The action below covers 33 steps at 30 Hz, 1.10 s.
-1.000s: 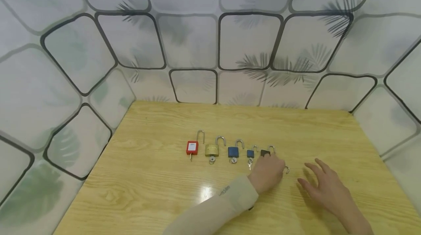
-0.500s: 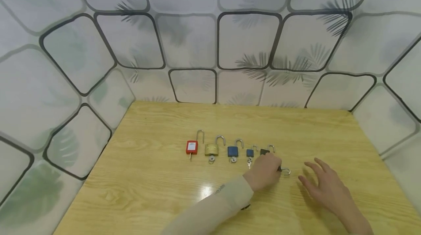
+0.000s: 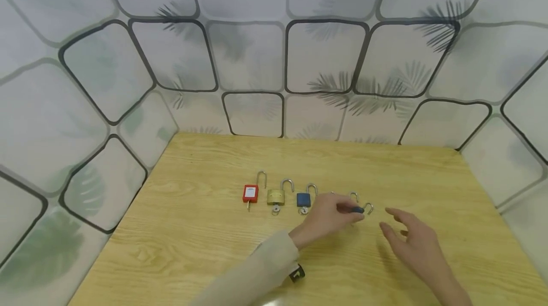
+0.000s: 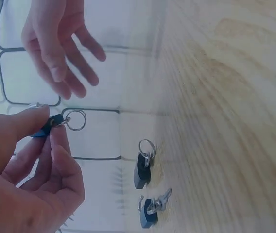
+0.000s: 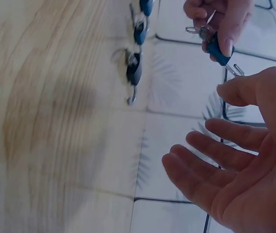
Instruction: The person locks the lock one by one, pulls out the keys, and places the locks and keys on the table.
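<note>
In the head view my left hand (image 3: pixel 327 213) pinches a small blue padlock (image 3: pixel 357 210) between thumb and fingers, its open shackle pointing right. A key ring dangles from this padlock (image 4: pixel 49 126) in the left wrist view. My right hand (image 3: pixel 417 241) hovers just to the right, fingers spread and holding nothing; in the right wrist view its palm (image 5: pixel 247 170) faces the padlock. On the table lie a red padlock (image 3: pixel 250 193), a brass padlock (image 3: pixel 276 197) and a larger blue padlock (image 3: pixel 303 200), all with open shackles. The left hand partly hides two more padlocks.
The row of padlocks runs across the middle of the wooden table (image 3: pixel 192 239). A dark padlock (image 5: pixel 134 70) ends the row in the right wrist view. Patterned fabric walls (image 3: pixel 248 58) enclose the table at the back and sides.
My left hand has turned and lifted slightly, bringing the small blue padlock into sight with its shackle tilted upward. My right hand has shifted a little to the left, still spread.
</note>
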{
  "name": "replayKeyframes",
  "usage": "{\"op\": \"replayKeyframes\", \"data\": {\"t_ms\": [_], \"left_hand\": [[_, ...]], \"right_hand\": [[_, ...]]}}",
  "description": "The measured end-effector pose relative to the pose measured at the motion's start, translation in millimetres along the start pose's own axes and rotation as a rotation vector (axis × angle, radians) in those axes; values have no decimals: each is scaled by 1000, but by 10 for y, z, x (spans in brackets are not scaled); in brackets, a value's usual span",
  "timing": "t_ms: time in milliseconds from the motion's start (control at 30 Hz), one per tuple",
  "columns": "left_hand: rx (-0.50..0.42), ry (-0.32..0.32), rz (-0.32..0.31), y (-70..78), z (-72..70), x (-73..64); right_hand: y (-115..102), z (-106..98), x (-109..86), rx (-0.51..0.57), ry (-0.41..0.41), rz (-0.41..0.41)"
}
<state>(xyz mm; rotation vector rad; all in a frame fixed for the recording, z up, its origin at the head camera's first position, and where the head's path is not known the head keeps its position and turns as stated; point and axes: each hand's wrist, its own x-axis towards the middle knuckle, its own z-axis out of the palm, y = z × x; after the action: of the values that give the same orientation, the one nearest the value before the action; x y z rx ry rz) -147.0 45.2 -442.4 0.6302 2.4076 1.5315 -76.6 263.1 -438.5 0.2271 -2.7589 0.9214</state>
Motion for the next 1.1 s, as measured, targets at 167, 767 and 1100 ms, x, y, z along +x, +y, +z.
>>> {"op": "replayKeyframes", "data": {"t_ms": [167,767,1100], "left_hand": [[-70,74,-69,-34,-103,-132],[-190,221,-177,-270,-599,-726],[-223,224,-123,-264,-583,-723]], "right_hand": [[-208,20,19,84,91,-52],[-817,361,71,278,59,-241],[-939,425,138,327,36,-317]]}}
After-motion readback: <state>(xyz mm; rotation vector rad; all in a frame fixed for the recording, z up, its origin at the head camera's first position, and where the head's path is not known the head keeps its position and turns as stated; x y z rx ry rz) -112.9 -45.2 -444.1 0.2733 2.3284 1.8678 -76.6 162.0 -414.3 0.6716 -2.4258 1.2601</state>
